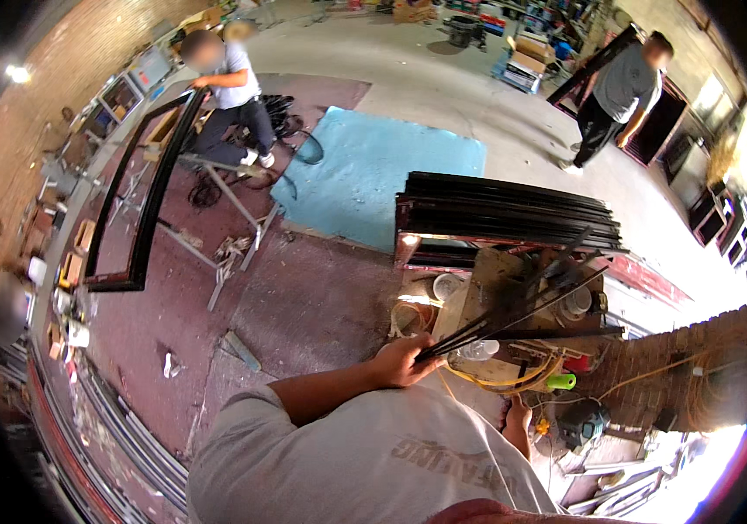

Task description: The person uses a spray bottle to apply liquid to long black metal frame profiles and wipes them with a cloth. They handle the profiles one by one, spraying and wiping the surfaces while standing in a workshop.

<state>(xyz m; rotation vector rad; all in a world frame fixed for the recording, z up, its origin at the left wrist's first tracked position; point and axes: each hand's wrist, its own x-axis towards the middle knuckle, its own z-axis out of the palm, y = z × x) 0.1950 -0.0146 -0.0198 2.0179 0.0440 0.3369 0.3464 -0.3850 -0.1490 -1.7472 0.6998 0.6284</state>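
Note:
My left hand (404, 360) is wrapped round one end of a bundle of thin dark strips (513, 307). The strips fan out up and to the right across a cluttered worktable (478, 301). My right hand (518, 414) hangs low beside the table, close to a small yellow object (542, 426); its fingers are too small and dim to read. On the table are a clear plastic tub (479, 349), another round container (575, 302) and a bright green cylinder (560, 382) near its front edge. Yellow hose (513, 382) loops along that edge.
Behind the table lies a stack of black frame profiles (504, 210). A blue sheet (382, 170) covers part of the floor. At left a person (232, 79) holds a black frame (153, 192) on a metal stand (238, 205). Another person (622, 92) stands far right by leaning frames.

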